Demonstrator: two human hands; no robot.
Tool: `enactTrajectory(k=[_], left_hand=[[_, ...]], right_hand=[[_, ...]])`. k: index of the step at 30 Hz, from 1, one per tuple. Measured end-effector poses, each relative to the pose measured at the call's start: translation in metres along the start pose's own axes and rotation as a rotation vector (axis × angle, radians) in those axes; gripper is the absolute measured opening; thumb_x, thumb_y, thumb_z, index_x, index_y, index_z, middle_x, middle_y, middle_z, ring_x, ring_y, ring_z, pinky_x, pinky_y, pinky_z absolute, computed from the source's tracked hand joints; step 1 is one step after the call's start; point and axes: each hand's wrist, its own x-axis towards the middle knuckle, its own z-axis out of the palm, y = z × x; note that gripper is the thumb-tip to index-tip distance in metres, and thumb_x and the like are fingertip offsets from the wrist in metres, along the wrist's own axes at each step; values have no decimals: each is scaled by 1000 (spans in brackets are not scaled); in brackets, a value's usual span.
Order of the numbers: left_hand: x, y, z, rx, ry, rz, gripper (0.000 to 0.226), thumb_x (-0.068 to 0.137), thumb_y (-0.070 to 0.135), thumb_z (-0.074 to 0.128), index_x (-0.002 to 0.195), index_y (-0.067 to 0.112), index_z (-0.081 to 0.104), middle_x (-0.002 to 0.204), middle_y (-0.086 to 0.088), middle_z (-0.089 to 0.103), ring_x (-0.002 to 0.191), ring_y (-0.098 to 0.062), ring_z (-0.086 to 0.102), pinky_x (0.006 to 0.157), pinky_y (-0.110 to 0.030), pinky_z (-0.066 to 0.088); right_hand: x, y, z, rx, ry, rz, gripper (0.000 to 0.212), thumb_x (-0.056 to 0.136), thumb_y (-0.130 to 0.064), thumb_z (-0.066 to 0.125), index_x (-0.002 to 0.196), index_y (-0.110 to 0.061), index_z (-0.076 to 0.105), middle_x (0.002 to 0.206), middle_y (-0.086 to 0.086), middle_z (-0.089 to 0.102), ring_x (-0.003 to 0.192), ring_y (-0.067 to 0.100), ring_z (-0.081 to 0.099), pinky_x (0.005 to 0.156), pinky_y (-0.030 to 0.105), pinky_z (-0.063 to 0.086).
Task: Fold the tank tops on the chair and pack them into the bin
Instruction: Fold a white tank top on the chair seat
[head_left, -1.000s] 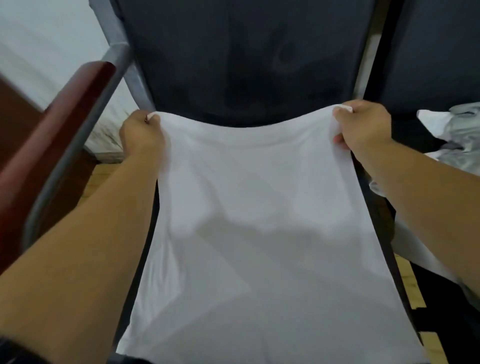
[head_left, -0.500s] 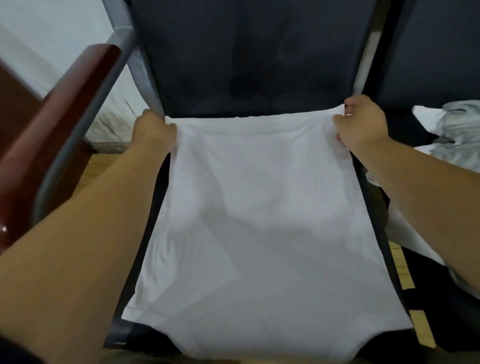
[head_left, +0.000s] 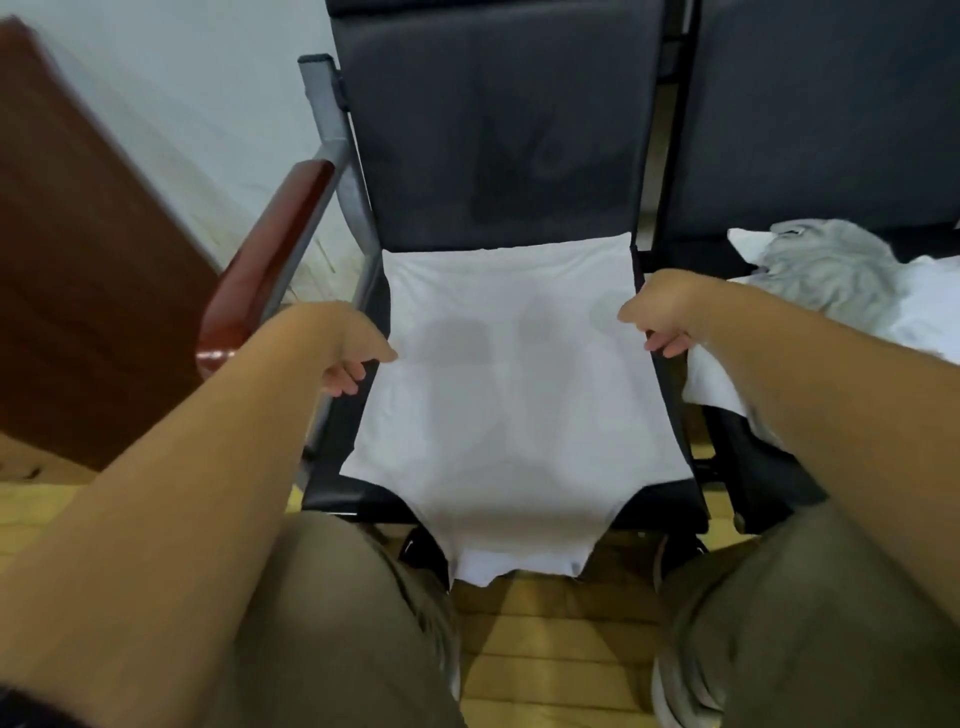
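Observation:
A white tank top (head_left: 511, 395) lies spread flat on the black chair seat (head_left: 670, 415), its hem against the backrest and its strap end hanging over the front edge. My left hand (head_left: 350, 358) is at the top's left side edge, thumb on the cloth and fingers curled over the seat's rim. At the right side edge my right hand (head_left: 657, 317) is curled the same way. Whether either hand pinches the cloth is not visible. More tank tops, one grey (head_left: 831, 270) and some white (head_left: 924, 312), are heaped on the neighbouring seat to the right. No bin is in view.
A red-brown wooden armrest (head_left: 265, 265) on a grey metal frame borders the seat on the left, with a brown wooden panel (head_left: 78, 270) beyond it. My knees in olive trousers stand before the chair on the yellow plank floor (head_left: 550, 644).
The tank top went from being held up by its hem corners to lying flat on the seat. Both hands slid back from the far corners to the side edges.

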Motion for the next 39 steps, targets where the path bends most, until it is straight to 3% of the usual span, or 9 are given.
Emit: enactTrajectory(k=[4, 10, 14, 17, 21, 28, 33, 36, 39], left_hand=[[-42, -29, 13, 14, -55, -18, 53, 101, 46, 69, 135, 9, 55, 105, -7, 63, 83, -19, 57, 73, -35, 51], [-84, -55, 60, 315, 127, 209, 23, 104, 29, 63, 103, 6, 66, 105, -9, 72, 90, -28, 72, 83, -40, 62], [-106, -73, 81, 625, 56, 332, 30, 110, 33, 52, 125, 14, 70, 142, -5, 63, 130, -30, 58, 111, -45, 45], [-104, -88, 85, 606, -62, 316, 41, 109, 46, 54, 147, 30, 58, 158, 2, 50, 145, -27, 46, 120, -45, 37], [-88, -102, 90, 584, 4, 312, 44, 103, 51, 58, 145, 41, 53, 158, -2, 48, 141, -31, 48, 116, -49, 42], [-92, -114, 97, 619, 61, 367, 42, 107, 46, 55, 146, 31, 52, 150, -8, 48, 127, -34, 53, 110, -48, 47], [-126, -109, 101, 413, 83, 367, 45, 107, 47, 56, 138, 15, 64, 139, -7, 63, 126, -28, 60, 106, -44, 51], [-145, -91, 117, -121, -40, 236, 33, 109, 37, 58, 121, 9, 68, 118, -10, 74, 104, -18, 73, 88, -41, 64], [-151, -81, 151, -455, -209, 45, 27, 109, 30, 59, 119, 6, 68, 119, -10, 77, 103, -25, 76, 75, -38, 61]], right_hand=[[-46, 24, 9, -111, -186, 20, 39, 103, -35, 67, 130, -15, 49, 113, 7, 68, 96, 27, 72, 73, 40, 60], [-100, 67, 45, -244, -255, -205, 25, 105, -30, 63, 126, -18, 69, 115, 1, 71, 104, 21, 70, 85, 35, 60], [-117, 84, 58, -367, -186, -332, 24, 105, -29, 60, 119, -16, 75, 112, -1, 72, 98, 18, 67, 74, 26, 51], [-123, 93, 66, -499, -180, -347, 32, 106, -28, 55, 122, -9, 74, 122, 9, 71, 109, 26, 65, 93, 36, 52], [-123, 102, 76, -581, -147, -357, 37, 103, -24, 55, 127, 1, 67, 130, 25, 66, 121, 42, 61, 105, 50, 51], [-132, 104, 82, -689, -71, -413, 25, 104, -31, 55, 124, -19, 65, 122, 5, 66, 106, 25, 63, 99, 42, 54], [-151, 95, 77, -628, -74, -371, 33, 107, -33, 52, 106, -7, 72, 98, 6, 69, 93, 25, 64, 80, 35, 50], [-164, 75, 77, -144, -134, -237, 25, 108, -29, 57, 106, -6, 68, 98, 4, 71, 85, 23, 66, 74, 33, 53], [-176, 64, 92, 188, -143, -74, 14, 106, -23, 59, 107, -13, 69, 103, 4, 74, 87, 21, 72, 75, 36, 60]])
